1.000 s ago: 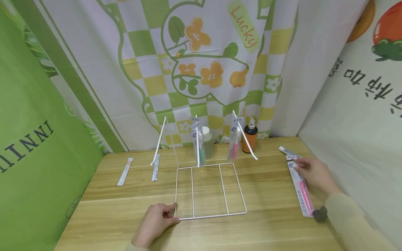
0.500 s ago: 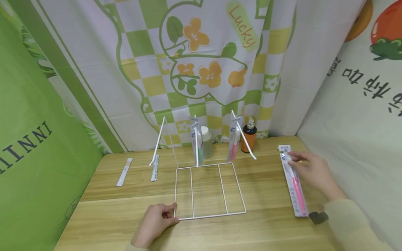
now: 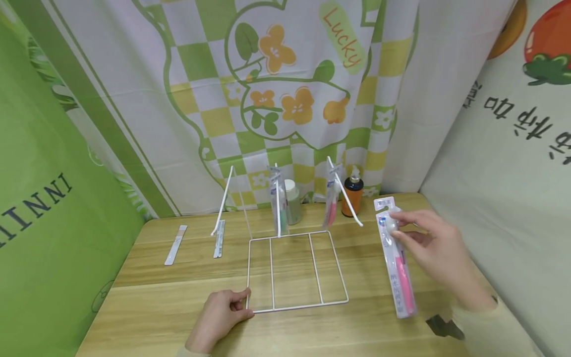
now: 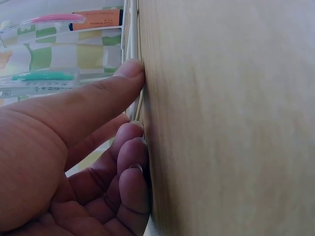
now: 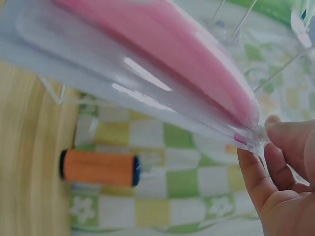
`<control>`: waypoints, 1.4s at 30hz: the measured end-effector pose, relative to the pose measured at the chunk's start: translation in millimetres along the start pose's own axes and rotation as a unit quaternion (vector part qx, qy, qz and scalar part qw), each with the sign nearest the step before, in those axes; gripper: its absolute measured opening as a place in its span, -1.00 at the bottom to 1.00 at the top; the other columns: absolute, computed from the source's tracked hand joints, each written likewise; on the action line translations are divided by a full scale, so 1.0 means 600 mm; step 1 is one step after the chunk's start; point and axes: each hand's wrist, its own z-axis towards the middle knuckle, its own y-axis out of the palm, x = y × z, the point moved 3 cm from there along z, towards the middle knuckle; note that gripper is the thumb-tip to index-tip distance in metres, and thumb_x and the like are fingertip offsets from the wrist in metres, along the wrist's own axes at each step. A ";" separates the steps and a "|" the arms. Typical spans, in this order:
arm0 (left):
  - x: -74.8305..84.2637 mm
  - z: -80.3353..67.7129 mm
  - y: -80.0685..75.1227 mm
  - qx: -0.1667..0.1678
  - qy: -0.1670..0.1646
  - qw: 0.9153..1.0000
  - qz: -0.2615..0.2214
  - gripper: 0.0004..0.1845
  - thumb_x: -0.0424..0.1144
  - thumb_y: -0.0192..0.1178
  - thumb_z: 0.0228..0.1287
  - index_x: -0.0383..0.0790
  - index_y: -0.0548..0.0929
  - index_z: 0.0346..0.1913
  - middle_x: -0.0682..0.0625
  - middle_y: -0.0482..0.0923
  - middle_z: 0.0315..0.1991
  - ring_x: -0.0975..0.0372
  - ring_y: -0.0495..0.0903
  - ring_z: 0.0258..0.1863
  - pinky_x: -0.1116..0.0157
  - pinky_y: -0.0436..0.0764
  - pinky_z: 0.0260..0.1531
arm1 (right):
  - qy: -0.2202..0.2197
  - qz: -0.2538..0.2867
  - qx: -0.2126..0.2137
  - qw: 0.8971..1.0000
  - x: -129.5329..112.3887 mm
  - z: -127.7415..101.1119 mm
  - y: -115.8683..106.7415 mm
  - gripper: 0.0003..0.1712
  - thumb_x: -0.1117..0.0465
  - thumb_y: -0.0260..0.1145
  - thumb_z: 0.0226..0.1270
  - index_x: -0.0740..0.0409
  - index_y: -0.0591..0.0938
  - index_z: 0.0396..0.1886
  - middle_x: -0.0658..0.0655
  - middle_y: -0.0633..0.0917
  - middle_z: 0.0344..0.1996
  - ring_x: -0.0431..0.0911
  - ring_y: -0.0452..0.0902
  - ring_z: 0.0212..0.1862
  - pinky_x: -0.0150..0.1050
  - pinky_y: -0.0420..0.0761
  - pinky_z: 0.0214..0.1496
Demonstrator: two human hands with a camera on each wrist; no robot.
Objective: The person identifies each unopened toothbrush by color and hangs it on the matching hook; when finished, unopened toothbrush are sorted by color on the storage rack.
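My right hand (image 3: 434, 248) pinches a packaged toothbrush (image 3: 404, 285) near its top, fingertips on the clear blister. The pack, with its pink handle, hangs above the table to the right of a white wire rack (image 3: 298, 307). In the right wrist view the same toothbrush (image 5: 172, 54) fills the upper part, away from the thumb and fingers. My left hand (image 3: 218, 317) grips the front left corner of the rack's base, thumb against the wire (image 4: 132, 34) in the left wrist view. Packaged toothbrushes, one green (image 3: 276, 198) and one pink (image 3: 331, 198), hang on the rack's middle and right prongs.
Behind the rack stand an orange pump bottle (image 3: 352, 198) and a pale bottle with a white lid (image 3: 292, 206). Two narrow flat packets, one farther left (image 3: 176, 245) and one under the left prong (image 3: 219, 240), are on the wooden table (image 3: 147, 297). Curtains enclose its sides.
My right hand has lifted the pink packaged toothbrush off the right side of the table and carried it left towards the rack. My left hand has stayed at the rack's corner.
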 end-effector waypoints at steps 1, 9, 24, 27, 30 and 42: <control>0.000 0.000 0.000 0.001 0.000 1.000 0.001 -0.45 -0.20 0.70 0.06 -0.33 0.82 0.12 0.24 0.56 -0.47 0.45 0.43 -0.52 0.39 0.51 -0.50 | -0.009 0.008 0.003 1.000 -0.009 0.000 0.001 -0.40 0.72 0.57 0.01 0.32 0.78 0.09 0.14 0.75 -0.09 -0.36 0.66 -0.03 -0.47 0.69 -0.10; 0.001 -0.001 -0.001 0.002 -0.002 1.000 -0.001 -0.46 -0.21 0.70 0.06 -0.32 0.82 0.12 0.24 0.55 -0.47 0.45 0.42 -0.52 0.39 0.50 -0.49 | -0.044 0.027 0.006 0.999 -0.068 -0.006 0.002 -0.34 0.79 0.55 -0.08 0.37 0.77 0.08 0.15 0.75 -0.11 -0.33 0.71 -0.14 -0.44 0.72 -0.20; 0.000 -0.001 -0.001 0.004 0.003 1.000 -0.001 -0.45 -0.21 0.70 0.06 -0.33 0.82 0.12 0.25 0.55 -0.48 0.46 0.42 -0.52 0.39 0.50 -0.49 | -0.139 0.106 0.029 0.984 -0.123 -0.013 0.014 -0.43 -0.02 0.46 0.48 0.52 0.75 0.00 0.22 0.74 -0.15 -0.27 0.74 -0.09 -0.45 0.72 -0.17; 0.000 -0.001 0.000 0.001 0.000 1.000 -0.001 -0.44 -0.20 0.71 0.05 -0.33 0.82 0.12 0.24 0.55 -0.47 0.45 0.43 -0.52 0.39 0.51 -0.49 | -0.134 0.106 0.024 0.985 -0.122 -0.014 0.017 -0.43 -0.03 0.45 0.48 0.49 0.76 0.01 0.22 0.74 -0.14 -0.26 0.74 -0.08 -0.45 0.72 -0.17; 0.000 -0.001 0.000 -0.002 -0.001 1.000 -0.007 -0.44 -0.20 0.71 0.05 -0.34 0.82 0.13 0.24 0.55 -0.47 0.44 0.43 -0.52 0.38 0.51 -0.50 | -0.131 0.105 0.019 0.986 -0.118 -0.014 0.021 -0.44 -0.03 0.44 0.48 0.47 0.76 0.03 0.21 0.74 -0.12 -0.25 0.73 -0.09 -0.45 0.72 -0.17; -0.003 -0.001 0.001 0.002 -0.003 1.000 -0.003 -0.43 -0.18 0.71 0.04 -0.30 0.82 0.13 0.25 0.55 -0.47 0.45 0.43 -0.52 0.39 0.51 -0.49 | -0.125 0.109 0.014 0.986 -0.106 -0.008 0.035 -0.43 -0.05 0.44 0.47 0.44 0.76 0.05 0.23 0.75 -0.13 -0.25 0.73 -0.12 -0.43 0.72 -0.18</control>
